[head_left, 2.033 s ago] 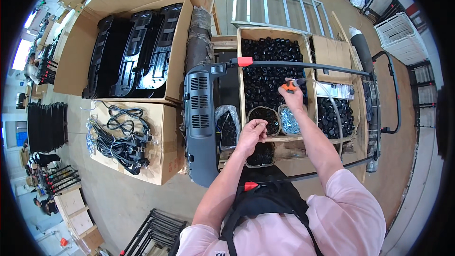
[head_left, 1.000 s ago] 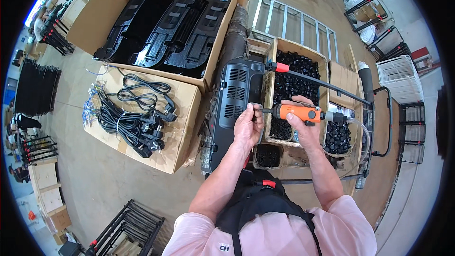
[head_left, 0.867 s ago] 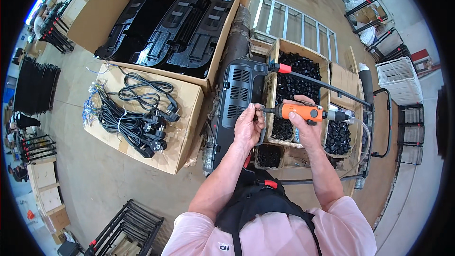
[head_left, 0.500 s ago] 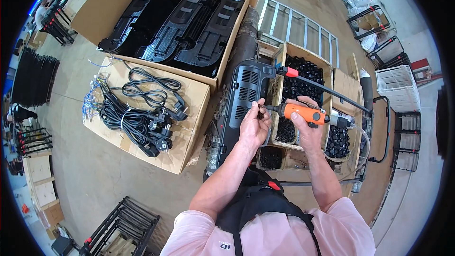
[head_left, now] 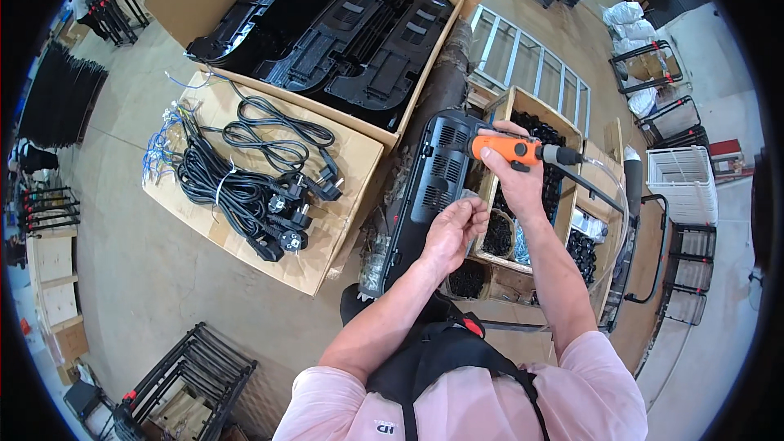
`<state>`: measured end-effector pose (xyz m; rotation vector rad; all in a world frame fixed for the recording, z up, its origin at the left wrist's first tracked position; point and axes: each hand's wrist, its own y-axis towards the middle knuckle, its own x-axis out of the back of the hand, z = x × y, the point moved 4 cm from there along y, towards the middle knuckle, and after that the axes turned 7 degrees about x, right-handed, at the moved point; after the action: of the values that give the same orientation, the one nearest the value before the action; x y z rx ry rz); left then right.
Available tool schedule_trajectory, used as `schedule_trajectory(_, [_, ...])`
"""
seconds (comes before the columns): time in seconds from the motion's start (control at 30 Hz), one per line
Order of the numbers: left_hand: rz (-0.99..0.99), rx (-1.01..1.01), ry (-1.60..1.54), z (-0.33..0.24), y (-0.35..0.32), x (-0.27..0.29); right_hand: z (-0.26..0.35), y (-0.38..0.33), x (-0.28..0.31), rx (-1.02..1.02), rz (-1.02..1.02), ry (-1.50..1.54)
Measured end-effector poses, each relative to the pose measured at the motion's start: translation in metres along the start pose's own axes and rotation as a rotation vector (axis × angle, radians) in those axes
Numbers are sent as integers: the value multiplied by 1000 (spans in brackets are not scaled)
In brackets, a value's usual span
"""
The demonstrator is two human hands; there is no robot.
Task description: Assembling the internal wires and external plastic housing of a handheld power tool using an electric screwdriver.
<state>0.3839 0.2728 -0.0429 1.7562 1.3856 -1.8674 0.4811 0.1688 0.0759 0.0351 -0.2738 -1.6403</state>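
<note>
My right hand (head_left: 520, 184) is wrapped round an orange air screwdriver (head_left: 505, 149), which lies level above the black vented housing (head_left: 442, 165). The driver's tip is hidden at the housing's upper right edge. From its rear a clear hose (head_left: 622, 196) curves down. Lower down, my left hand (head_left: 454, 235) is held beside the housing's right side, its thumb and fingers pinched together. Whatever is between them is too small to name. Just right of it are bins of small dark screws (head_left: 497, 237) and silvery screws (head_left: 521, 243).
To the left, a carton (head_left: 343, 233) bears bundled black power cords (head_left: 216, 175). Behind it a large open carton (head_left: 388, 135) holds several black plastic shells (head_left: 327, 41). A wooden parts box (head_left: 508, 106) with black pieces stands right. Black metal frames (head_left: 196, 384) stand lower left.
My right hand has carried the screwdriver up and left over the housing, away from my left hand. My left hand has shifted slightly down and right. The view has shifted a little.
</note>
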Motion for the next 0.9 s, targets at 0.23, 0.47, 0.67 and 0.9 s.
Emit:
schedule_trajectory(0.23, [44,27,134,-3,-12,9,-11,19,-19,-36,60,-30])
schedule_trajectory(0.47, [-57,-52,199,-14,-13,15,-14,27,-26,3,113,-79])
schedule_trajectory(0.67, [-157,-96,170,-26,-13,17,2,47,-44,15,209,-231])
schedule_trajectory(0.9, [-229,-79,-9,-35,-5,22,0,60,-52,-5,298,-311])
